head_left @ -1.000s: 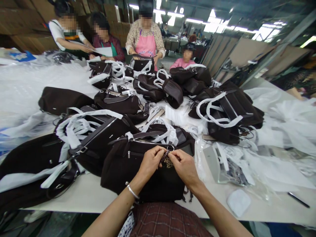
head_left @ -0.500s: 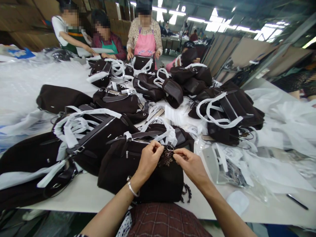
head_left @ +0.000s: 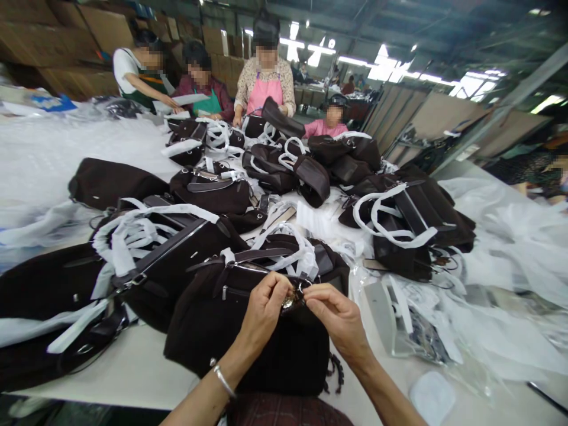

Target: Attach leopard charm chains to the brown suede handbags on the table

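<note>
A dark brown handbag [head_left: 248,349] lies on its side at the table's front edge, its zipper and wrapped handles toward the far side. At its upper right, my left hand [head_left: 266,307] pinches a small shiny charm [head_left: 289,300], partly covered by the fingers. My right hand [head_left: 332,310] is closed with fingertips pressed together at the metal ring [head_left: 304,285] beside the charm; what exactly they grip is too small to make out. A dark beaded tassel [head_left: 336,374] hangs at the bag's lower right corner.
More brown handbags [head_left: 177,254] with white-wrapped handles crowd the left and far side. On the right lie clear plastic bags [head_left: 412,319], a white round piece [head_left: 432,395] and a black pen [head_left: 548,401]. Several people work across the table, one in a pink apron [head_left: 265,94].
The charm has turned and shows a shiny gold face in my left fingers. My head view has shifted slightly upward. Across the table, a person now lifts a dark bag part.
</note>
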`<move>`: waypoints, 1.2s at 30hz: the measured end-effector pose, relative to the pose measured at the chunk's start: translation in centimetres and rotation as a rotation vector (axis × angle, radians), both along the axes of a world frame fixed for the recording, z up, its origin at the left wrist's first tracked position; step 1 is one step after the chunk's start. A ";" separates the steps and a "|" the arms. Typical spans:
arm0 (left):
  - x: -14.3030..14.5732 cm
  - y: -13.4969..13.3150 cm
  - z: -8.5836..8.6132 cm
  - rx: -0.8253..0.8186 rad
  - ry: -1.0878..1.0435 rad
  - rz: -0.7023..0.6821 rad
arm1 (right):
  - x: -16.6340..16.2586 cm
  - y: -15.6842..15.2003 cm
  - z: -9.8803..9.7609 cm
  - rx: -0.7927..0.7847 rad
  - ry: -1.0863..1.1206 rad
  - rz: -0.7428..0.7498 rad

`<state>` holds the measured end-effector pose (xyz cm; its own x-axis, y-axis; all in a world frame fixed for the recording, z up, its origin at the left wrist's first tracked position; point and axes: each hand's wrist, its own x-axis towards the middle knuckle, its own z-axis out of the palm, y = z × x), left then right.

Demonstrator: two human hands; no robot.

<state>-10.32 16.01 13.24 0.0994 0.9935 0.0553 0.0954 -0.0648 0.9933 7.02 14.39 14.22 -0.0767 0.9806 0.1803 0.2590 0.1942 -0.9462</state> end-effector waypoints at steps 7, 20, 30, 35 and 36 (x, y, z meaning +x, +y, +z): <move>0.9 1.5 -2.8 0.149 0.411 -0.075 | 0.2 -0.1 -0.3 -0.255 -0.082 -0.102; -0.2 2.1 -3.4 -0.448 -0.249 -0.240 | -0.7 -0.5 0.2 0.137 -0.457 -0.094; -0.2 1.8 -3.1 -0.643 -0.529 -0.293 | -1.5 0.1 -0.7 0.307 -0.562 -0.112; -0.3 1.8 -3.4 -0.579 -0.507 -0.291 | -1.5 0.3 -0.6 0.196 -0.465 -0.140; -0.3 1.8 -3.4 -0.579 -0.509 -0.295 | -1.5 0.2 -0.5 0.170 -0.451 -0.140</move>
